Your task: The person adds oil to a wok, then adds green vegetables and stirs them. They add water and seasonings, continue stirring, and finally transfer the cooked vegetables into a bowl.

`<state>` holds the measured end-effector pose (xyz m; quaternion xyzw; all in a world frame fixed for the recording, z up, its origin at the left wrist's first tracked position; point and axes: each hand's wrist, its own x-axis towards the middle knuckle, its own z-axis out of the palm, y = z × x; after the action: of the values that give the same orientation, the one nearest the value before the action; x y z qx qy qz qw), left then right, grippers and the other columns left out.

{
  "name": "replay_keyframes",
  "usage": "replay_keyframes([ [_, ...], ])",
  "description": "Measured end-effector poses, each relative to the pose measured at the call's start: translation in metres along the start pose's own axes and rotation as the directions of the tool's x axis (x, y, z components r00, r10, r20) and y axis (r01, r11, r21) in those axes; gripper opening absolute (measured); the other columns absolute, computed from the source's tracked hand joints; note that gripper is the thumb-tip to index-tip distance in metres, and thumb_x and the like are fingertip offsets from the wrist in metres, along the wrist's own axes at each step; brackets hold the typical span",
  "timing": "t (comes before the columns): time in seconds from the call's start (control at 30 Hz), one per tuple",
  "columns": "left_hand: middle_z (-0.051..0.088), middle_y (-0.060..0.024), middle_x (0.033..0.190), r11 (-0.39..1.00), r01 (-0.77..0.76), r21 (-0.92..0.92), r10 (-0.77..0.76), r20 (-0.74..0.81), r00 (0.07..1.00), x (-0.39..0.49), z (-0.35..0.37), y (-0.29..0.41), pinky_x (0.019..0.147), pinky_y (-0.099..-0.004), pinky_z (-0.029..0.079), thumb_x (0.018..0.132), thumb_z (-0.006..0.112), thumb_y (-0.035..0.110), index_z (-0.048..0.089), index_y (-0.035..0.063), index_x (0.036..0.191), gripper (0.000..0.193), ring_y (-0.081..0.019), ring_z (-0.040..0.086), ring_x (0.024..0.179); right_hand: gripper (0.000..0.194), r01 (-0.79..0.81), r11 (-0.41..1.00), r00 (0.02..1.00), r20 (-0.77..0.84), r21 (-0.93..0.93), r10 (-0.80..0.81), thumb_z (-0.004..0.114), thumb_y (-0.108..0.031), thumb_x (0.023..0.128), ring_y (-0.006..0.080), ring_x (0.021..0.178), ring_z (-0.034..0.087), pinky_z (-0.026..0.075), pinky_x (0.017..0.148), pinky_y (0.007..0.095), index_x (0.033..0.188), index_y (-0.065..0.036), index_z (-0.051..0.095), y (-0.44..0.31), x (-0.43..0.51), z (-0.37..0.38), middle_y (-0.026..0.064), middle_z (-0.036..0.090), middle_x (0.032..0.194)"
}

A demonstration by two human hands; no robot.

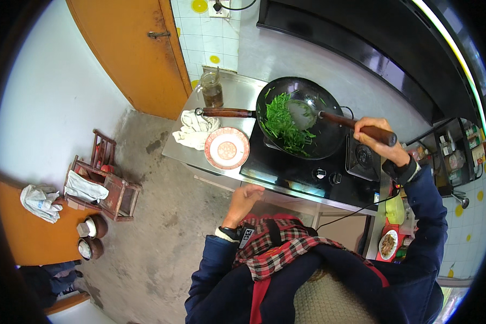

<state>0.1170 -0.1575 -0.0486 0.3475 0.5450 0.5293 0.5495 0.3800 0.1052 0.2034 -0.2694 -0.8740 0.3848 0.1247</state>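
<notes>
My right hand (377, 139) grips the wooden handle of a metal wok spatula (335, 118). Its broad head lies inside a black wok (328, 141), against chopped green leafy vegetables (282, 117). The wok sits on a black glass-topped gas stove (291, 172), its own wooden handle (229, 112) pointing left. Just off the counter's front edge hovers my left hand (243, 202), fingers loosely bent and nothing visible in it. Nearest to that hand is a white plate with a red patterned rim (227, 137), which holds no food.
A crumpled white cloth (195, 129) and a glass jug of dark contents (212, 91) stand left of the wok. At right are a second burner (363, 156), a food dish (388, 244) and a bottle rack (455, 152). A wooden chair (113, 190) and a person's legs (62, 279) are at left.
</notes>
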Motion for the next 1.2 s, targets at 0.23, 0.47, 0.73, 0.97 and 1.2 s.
replay_keyframes([
  [0.23, 0.065, -0.0035, 0.092, 1.0, 0.015, -0.004, -0.015, -0.059, 0.998, -0.011, -0.001, 0.004, 0.077, -0.0232, 0.048, 0.089, 0.053, 0.002, 0.064, -0.0009, 0.105, 0.02, -0.0102, 0.06, 0.085, 0.006, 0.024, 0.997, 0.996, -0.085, 0.071, -0.018, 0.067, -0.007, 0.085, 0.0068, 0.073, 0.052, 0.042, 0.065, 0.0208, 0.084, -0.003, 0.062, 0.046, 0.075, -0.023, -0.0026, 0.059, 0.077],
  [0.47, 0.064, -0.0042, 0.097, 0.999, 0.023, 0.03, -0.023, -0.012, 1.0, -0.006, -0.001, -0.003, 0.079, -0.0229, 0.049, 0.092, 0.05, 0.002, 0.063, -0.0005, 0.109, 0.021, -0.0105, 0.06, 0.085, 0.004, 0.36, 0.932, 0.893, 0.305, -0.043, -0.331, 0.064, -0.006, 0.085, 0.0205, 0.072, 0.059, 0.049, 0.071, 0.033, 0.085, -0.003, 0.062, 0.0, 0.051, 0.009, 0.0072, 0.061, 0.078],
  [0.73, 0.066, -0.0047, 0.095, 0.998, -0.013, 0.06, 0.007, 0.091, 0.996, 0.019, 0.002, 0.002, 0.078, -0.0236, 0.05, 0.091, 0.053, 0.002, 0.064, -0.0008, 0.105, 0.018, -0.0106, 0.061, 0.088, 0.016, 0.46, 0.707, 0.842, 0.517, -0.537, -0.156, 0.057, -0.014, 0.076, 0.035, 0.076, 0.064, 0.054, 0.065, 0.0374, 0.091, -0.008, 0.06, -0.048, -0.06, 0.049, 0.0339, 0.048, 0.126],
  [0.97, 0.066, -0.005, 0.094, 0.996, 0.028, 0.085, -0.04, 0.149, 0.988, 0.028, 0.005, 0.003, 0.078, -0.0246, 0.05, 0.09, 0.055, 0.004, 0.064, -0.0008, 0.106, 0.019, -0.0111, 0.062, 0.087, 0.02, 0.349, 0.812, 0.907, 0.387, -0.467, -0.168, 0.062, -0.015, 0.073, 0.0324, 0.074, 0.064, 0.052, 0.062, 0.0357, 0.091, -0.007, 0.064, -0.092, -0.081, 0.035, 0.0276, 0.055, 0.117],
  [1.2, 0.066, -0.0052, 0.095, 0.995, 0.006, 0.099, -0.023, 0.17, 0.985, 0.021, -0.006, -0.003, 0.079, -0.0246, 0.05, 0.091, 0.055, 0.005, 0.064, -0.001, 0.106, 0.019, -0.0112, 0.062, 0.087, 0.015, 0.297, 0.857, 0.916, 0.381, -0.422, -0.13, 0.065, -0.011, 0.069, 0.0344, 0.063, 0.057, 0.044, 0.055, 0.0419, 0.082, -0.007, 0.059, -0.073, -0.029, 0.055, 0.0141, 0.056, 0.085],
])
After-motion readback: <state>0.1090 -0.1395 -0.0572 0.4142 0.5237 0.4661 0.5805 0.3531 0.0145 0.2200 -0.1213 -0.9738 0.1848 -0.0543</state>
